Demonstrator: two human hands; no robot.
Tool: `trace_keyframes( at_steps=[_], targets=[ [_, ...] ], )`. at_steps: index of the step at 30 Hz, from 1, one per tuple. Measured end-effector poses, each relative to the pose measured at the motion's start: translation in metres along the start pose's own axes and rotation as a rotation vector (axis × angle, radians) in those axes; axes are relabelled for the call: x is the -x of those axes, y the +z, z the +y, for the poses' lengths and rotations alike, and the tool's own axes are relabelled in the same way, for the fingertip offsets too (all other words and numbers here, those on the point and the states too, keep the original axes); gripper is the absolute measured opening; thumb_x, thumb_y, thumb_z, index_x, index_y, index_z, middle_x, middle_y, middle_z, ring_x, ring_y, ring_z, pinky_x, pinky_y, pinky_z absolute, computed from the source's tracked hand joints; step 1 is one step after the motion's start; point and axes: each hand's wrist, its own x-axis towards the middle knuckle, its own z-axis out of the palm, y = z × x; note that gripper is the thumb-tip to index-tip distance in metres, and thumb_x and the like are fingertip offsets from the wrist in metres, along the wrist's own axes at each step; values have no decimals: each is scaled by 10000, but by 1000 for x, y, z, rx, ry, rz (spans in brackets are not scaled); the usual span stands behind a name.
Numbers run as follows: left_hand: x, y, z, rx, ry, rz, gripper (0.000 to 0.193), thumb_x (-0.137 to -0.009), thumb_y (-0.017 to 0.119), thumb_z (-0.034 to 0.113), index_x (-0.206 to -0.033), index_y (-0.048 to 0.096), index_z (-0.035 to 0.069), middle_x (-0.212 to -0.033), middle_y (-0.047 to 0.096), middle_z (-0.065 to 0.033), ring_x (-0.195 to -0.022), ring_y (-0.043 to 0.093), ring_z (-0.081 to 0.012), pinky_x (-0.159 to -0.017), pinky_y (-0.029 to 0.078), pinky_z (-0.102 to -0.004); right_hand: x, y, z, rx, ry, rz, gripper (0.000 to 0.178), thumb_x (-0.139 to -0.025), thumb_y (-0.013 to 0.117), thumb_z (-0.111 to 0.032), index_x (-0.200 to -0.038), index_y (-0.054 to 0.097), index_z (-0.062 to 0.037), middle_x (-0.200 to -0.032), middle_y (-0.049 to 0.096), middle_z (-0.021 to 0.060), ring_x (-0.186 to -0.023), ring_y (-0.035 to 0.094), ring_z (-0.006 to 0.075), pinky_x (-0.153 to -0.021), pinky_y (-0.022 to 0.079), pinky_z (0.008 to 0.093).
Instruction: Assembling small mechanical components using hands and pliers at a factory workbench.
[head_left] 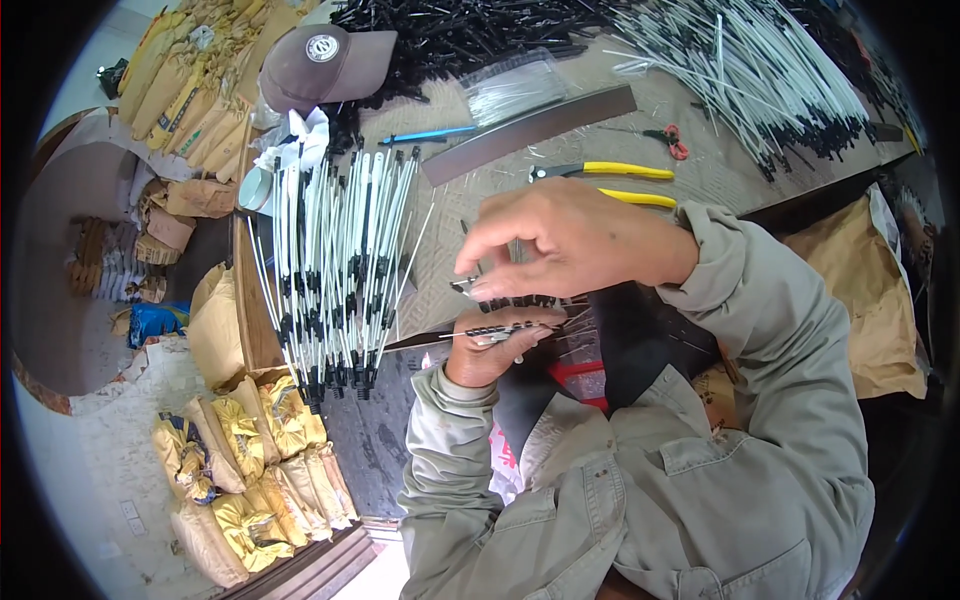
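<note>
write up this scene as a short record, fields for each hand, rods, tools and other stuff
left hand: holds small dark pieces, exact kind unclear
right hand: just above the left, thumb and forefinger close together; grip unclear
rods: white-and-black bundle at left; larger pile of white rods at upper right
tools: yellow-handled pliers, beyond the right hand
other: dark cap, upper left; long flat bar near the pliers
</note>
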Motion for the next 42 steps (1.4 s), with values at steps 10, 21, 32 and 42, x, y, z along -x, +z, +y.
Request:
trace_keyframes(
  at_steps=[10,21,32,42],
  targets=[
    [3,-12,-30,-304,379,123,112,-766,681,17,-877,681,18,-832,682,-71,-764,649,-144,-656,512,-293,-9,12,6,170,-137,35,101,-777,601,-127,-780,560,-35,-691,540,85,-596,539,250,-535,405,357],
    [-7,19,-6,-23,57,479,88,-787,634,20,-862,677,6,-953,655,-139,-863,651,-236,-701,540,-334,-1,20,22,132,-225,141,129,-779,589,-135,-721,515,-47,-693,525,77,-575,532,282,-507,397,389],
    [10,-11,-19,-242,9,55,324,-742,717,44,-909,579,-196,-956,638,-269,-897,654,-327,-787,555,-359,55,-56,90,683,28,528,98,-809,601,-151,-860,617,-68,-758,576,74,-684,567,265,-586,432,344],
    [4,-6,-22,104,260,92,187,-784,646,-52,-964,627,-97,-955,662,-182,-934,640,-331,-824,521,-395,85,-60,120,1033,166,508,166,-811,592,-183,-934,598,-71,-963,572,88,-904,561,283,-746,464,366]
  ],
)
